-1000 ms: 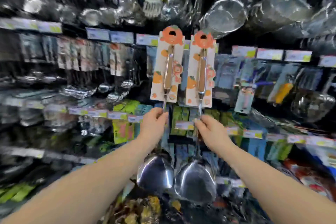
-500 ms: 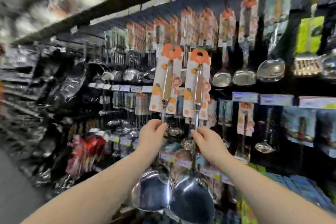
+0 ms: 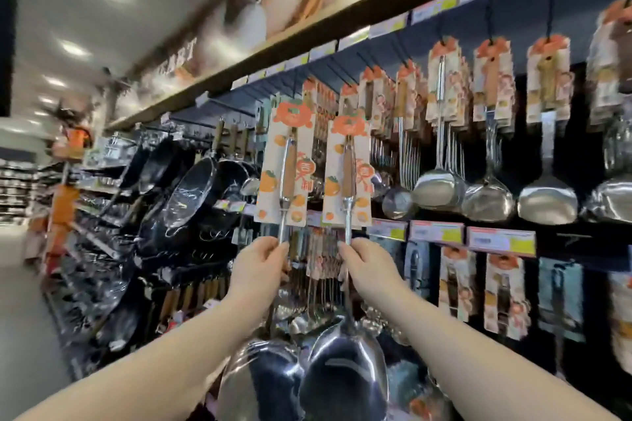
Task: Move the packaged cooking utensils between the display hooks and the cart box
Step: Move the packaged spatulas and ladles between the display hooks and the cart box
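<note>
I am holding two packaged cooking utensils upright in front of the display wall, one in each hand. My left hand [image 3: 260,270] is pinching the bare metal shaft of the left utensil [image 3: 286,178] just under its card, fingers and thumb curled round it. My right hand [image 3: 367,270] is gripping the shaft of the right utensil [image 3: 348,181] the same way, at 3 o'clock from the left hand, near it but apart. Each utensil is pointing its wooden handle to 12 o'clock, backed by a cream card with orange fruit prints. The two cards are standing side by side. The shiny heads are hanging at 6 o'clock below my wrists, the left head [image 3: 263,383] just beside the right head [image 3: 345,376]; I cannot tell whether they are touching.

Behind the cards, from 1 to 3 o'clock, matching carded utensils [image 3: 444,120] are hanging from the display hooks [image 3: 489,22] under a shelf edge lined with price tags [image 3: 434,8]. A second row of tags [image 3: 499,241] is running at 3 o'clock, with more carded packs [image 3: 506,294] hanging below it. At 9 o'clock, dark pans [image 3: 191,195] wrapped in clear film are leaning on racks.
</note>
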{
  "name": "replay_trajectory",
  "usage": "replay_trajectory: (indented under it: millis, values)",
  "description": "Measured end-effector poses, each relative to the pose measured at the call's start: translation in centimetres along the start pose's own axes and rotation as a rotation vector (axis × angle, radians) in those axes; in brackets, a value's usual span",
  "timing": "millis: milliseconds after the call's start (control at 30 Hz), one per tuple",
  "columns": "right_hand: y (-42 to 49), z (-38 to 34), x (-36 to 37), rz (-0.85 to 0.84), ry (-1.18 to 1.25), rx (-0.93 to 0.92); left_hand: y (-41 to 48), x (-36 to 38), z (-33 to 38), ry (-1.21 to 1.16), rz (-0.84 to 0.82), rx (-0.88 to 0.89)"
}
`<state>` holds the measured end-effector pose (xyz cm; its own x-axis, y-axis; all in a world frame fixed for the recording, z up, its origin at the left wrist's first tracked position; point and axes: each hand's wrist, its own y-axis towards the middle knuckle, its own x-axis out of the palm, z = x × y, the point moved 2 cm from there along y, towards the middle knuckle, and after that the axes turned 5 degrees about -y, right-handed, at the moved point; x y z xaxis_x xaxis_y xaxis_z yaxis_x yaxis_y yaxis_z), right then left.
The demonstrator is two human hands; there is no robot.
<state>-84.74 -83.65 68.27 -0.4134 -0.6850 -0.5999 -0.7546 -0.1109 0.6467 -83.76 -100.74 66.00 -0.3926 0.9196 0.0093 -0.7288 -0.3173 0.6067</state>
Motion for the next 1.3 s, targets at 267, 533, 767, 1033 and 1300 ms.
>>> replay_trajectory:
  millis: [267,533,767,1033,1300]
  values:
    - [14.8,1.6,3.0,0.092,-0.014,-0.117,14.0,2.9,-3.0,-0.036,0.038,0.08]
    - [25.0,3.1,3.8,0.208,-0.046,-0.111,23.9,6.3,-5.8,-0.068,0.039,0.166]
    - [32.1,4.5,4.5,0.312,-0.206,-0.1,32.2,9.3,-9.2,-0.15,-0.082,0.203]
    - [41.0,2.1,6.5,0.509,-0.3,-0.098,42.6,9.8,-11.7,-0.271,-0.167,0.33]
    - [46.8,0.3,8.1,0.607,-0.328,-0.073,48.6,11.3,-13.6,-0.389,-0.234,0.341]
